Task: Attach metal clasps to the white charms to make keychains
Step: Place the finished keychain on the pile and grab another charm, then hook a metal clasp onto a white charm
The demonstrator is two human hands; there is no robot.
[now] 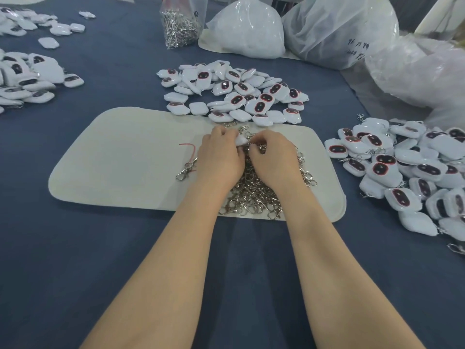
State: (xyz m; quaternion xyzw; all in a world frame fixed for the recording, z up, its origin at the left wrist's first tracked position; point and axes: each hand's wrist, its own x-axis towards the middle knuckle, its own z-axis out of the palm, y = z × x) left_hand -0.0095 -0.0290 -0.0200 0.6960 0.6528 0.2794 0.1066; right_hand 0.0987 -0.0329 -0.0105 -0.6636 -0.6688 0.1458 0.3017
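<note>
While clasps crowd the mat, charms ring it.

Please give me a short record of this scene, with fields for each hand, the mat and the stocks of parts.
left hand: holds a white charm
right hand: pinches a clasp beside that charm
mat: pale, on the blue table
clasp pile: on the mat, under both hands
charm pile: just beyond the mat's far edge
right pile: charms, several with clasps attached
clasp bag: clear, at the table's back
</note>
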